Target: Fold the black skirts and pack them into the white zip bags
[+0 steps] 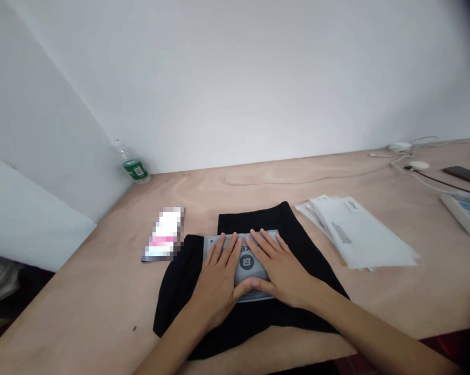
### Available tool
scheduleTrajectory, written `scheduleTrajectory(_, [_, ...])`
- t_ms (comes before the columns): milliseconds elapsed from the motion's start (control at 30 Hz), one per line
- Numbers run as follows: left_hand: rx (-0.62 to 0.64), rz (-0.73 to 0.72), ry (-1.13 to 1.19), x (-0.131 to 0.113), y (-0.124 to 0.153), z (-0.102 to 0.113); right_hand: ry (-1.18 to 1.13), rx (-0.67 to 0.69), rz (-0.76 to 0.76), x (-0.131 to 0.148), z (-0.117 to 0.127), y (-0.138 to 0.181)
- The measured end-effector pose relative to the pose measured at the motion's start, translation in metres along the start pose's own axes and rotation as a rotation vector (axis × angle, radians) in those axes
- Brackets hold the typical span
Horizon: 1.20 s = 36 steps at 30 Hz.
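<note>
A grey printed plastic packet (247, 271) with a round dark logo lies on a spread black garment (308, 250), which looks like shorts. My left hand (217, 278) presses flat on the packet's left half, its fingers stretched out. On the right half rests my right hand (283, 273), also flat with fingers spread. The two thumbs meet near the packet's lower middle. Both palms hide much of the packet's print.
A phone (164, 234) with a blurred screen lies left of the garment. To the right are several stacked white plastic bags (355, 229). A green-labelled bottle (136, 169) stands in the back left corner. Cables, a dark phone (465, 174) and a white box (465, 213) sit at right.
</note>
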<state>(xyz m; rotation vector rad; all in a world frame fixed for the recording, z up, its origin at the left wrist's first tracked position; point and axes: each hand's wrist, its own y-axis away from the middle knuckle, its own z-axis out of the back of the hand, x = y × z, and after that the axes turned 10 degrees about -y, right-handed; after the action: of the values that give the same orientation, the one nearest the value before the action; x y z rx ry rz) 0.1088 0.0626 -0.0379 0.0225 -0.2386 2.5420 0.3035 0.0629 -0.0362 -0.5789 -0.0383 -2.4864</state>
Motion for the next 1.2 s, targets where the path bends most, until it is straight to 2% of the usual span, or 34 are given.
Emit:
scheduleTrajectory(467, [0.002,0.024,0.052,0.000,-0.001,0.000,0.005,-0.027,-0.004,0.001,0.000,-0.001])
scheduleTrajectory(567, [0.007,0.041,0.171,0.002,-0.001,0.003,0.013,-0.050,0.007,0.004,0.004,0.002])
scheduleTrajectory(633, [-0.029,0.097,0.342,0.007,0.000,0.005,0.020,-0.071,0.071,0.009,0.006,0.007])
scheduleTrajectory(733, [-0.161,0.248,0.557,0.013,0.000,0.009,0.064,-0.161,0.265,0.019,0.003,0.018])
scheduleTrajectory(833, [-0.274,0.379,0.615,0.017,0.000,0.012,0.147,-0.361,0.442,0.027,0.002,0.025])
scheduleTrajectory(900, [-0.344,0.447,0.654,0.018,0.000,0.014,0.188,-0.487,0.471,0.028,0.012,0.023])
scheduleTrajectory(967, [-0.417,0.503,0.686,0.019,0.001,0.015,0.214,-0.569,0.390,0.025,0.034,0.012])
scheduleTrajectory(1033, [-0.469,0.538,0.705,0.019,0.001,0.014,0.235,-0.612,0.231,0.018,0.064,-0.007])
scheduleTrajectory(1133, [-0.470,0.532,0.726,0.018,0.001,0.013,0.232,-0.710,0.028,0.002,0.107,-0.046])
scheduleTrajectory(1200, [-0.448,0.505,0.732,0.016,0.001,0.013,0.253,-0.793,-0.104,-0.012,0.124,-0.069])
